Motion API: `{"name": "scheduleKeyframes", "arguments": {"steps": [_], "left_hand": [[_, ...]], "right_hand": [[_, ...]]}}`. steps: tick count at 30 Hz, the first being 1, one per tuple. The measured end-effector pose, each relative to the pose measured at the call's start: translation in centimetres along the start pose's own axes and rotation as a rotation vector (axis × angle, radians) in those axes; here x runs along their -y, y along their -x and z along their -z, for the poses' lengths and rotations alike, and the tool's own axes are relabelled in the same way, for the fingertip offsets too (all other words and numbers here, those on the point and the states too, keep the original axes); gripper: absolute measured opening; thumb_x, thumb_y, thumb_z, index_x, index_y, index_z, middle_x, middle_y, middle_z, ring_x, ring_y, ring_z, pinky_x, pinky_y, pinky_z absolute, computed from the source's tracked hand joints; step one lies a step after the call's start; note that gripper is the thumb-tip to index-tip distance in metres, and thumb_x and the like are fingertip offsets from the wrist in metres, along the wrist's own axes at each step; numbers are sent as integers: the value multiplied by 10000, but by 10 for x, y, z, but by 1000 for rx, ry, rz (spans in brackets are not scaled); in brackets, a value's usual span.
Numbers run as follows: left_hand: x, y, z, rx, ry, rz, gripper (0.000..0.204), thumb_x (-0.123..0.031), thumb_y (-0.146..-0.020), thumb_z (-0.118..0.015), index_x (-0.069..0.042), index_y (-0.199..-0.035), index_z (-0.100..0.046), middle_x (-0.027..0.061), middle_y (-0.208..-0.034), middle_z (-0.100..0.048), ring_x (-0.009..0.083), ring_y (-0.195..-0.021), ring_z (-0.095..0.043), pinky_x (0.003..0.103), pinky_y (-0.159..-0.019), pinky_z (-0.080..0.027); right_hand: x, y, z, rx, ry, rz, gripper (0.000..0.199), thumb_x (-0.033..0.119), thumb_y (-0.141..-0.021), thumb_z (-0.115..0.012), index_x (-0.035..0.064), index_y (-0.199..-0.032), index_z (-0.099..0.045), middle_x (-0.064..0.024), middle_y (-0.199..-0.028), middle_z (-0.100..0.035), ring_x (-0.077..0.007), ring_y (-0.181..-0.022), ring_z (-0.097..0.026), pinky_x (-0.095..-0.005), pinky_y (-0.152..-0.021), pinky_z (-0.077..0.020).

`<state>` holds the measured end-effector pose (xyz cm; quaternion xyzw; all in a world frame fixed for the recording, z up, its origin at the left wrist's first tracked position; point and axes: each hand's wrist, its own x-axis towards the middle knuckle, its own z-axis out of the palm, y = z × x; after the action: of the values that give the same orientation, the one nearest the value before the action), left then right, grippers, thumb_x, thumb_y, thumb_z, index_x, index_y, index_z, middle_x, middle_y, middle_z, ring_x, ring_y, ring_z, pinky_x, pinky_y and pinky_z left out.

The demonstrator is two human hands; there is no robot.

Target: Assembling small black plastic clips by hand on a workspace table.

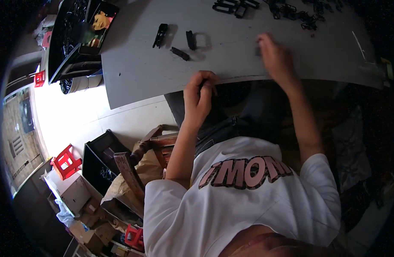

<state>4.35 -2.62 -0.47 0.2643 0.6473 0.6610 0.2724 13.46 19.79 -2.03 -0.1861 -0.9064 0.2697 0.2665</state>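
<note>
My left hand (199,96) is curled at the near edge of the grey table (137,73), fingers closed around a small dark piece that is mostly hidden. My right hand (275,58) lies flat on the table top, fingers reaching toward a small dark part under the fingertips; whether it grips anything is unclear. Three small black plastic parts (160,35) (180,53) (191,40) lie on the table to the left of both hands. A heap of black parts (291,10) sits at the far edge, beyond my right hand.
Black crates (72,47) stand stacked at the table's left end. On the floor at left are a black bin (100,160), a wooden chair frame (132,171), red stools (66,162), and cardboard boxes (77,195). A light strip (360,45) lies at the table's right.
</note>
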Motion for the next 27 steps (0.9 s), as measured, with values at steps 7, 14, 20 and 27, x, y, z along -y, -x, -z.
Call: {"name": "scheduleKeyframes", "arguments": {"steps": [7,14,20,27], "left_hand": [[-4,-38,57,-304,-536,-317,96,6,-807,-506,-15,-850,-589,107,-735,-538,219,-640,-522,305,-609,-424],[-4,-120,86,-358,-1024,-476,259,-52,-810,-613,-52,-1065,-574,136,-871,-588,268,-772,-604,360,-701,-483],[8,-123,98,-327,-672,-520,383,-97,-806,-614,-43,-1175,-524,158,-886,-564,274,-784,-586,359,-694,-474],[-29,-44,30,-8,26,-59,325,-76,-879,-532,-52,-1202,-508,20,-850,-514,77,-728,-478,207,-644,-408]], "right_hand": [[45,-26,-2,393,759,-17,139,170,-907,-486,95,-1013,-533,-93,-814,-626,-259,-658,-631,-377,-546,-502],[59,-69,-70,128,237,623,331,90,-817,-578,147,-1142,-586,-74,-1047,-607,-267,-986,-588,-355,-807,-501],[39,-82,-51,433,139,288,163,91,-844,-581,78,-998,-634,-80,-1006,-616,-225,-860,-615,-331,-703,-490],[-34,-41,34,339,150,-175,179,199,-855,-631,39,-932,-612,-86,-856,-593,-138,-656,-552,-287,-598,-451]]}}
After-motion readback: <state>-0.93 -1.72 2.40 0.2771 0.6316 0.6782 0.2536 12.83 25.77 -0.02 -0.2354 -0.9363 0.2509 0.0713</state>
